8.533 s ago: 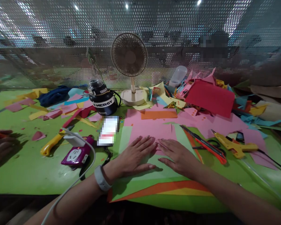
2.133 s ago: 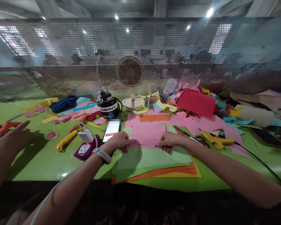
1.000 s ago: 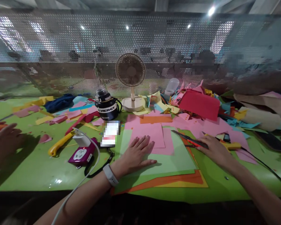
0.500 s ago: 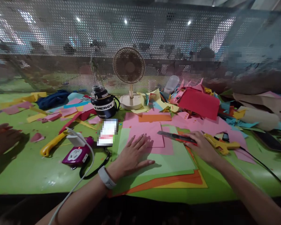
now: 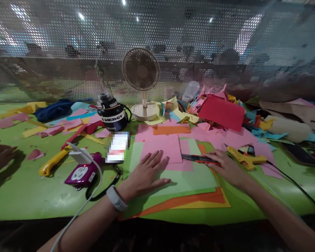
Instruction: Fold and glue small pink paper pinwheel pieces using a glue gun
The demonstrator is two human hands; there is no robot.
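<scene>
My left hand (image 5: 147,175) lies flat with fingers spread on a pink paper sheet (image 5: 170,148) and the pale green sheet (image 5: 173,180) under it. My right hand (image 5: 225,166) is wrapped round a red and black utility knife (image 5: 199,159). The knife lies low and nearly level over the papers, its blade pointing left at the right edge of the pink sheet. Whether the blade touches the paper I cannot tell. Orange and yellow sheets (image 5: 212,202) stick out beneath the green ones.
Behind the papers stand a small fan (image 5: 141,70) and a black bottle (image 5: 111,115). A phone (image 5: 117,147), a purple power strip (image 5: 81,175) and a yellow-handled tool (image 5: 54,162) lie left. A yellow glue gun (image 5: 245,157) and paper scraps (image 5: 223,112) lie right. Another person's hand (image 5: 1,157) rests far left.
The knife and my right hand have come down a little, with the blade tip lower along the pink sheet's right edge. My left hand stays on the sheet. The whole view has shifted slightly.
</scene>
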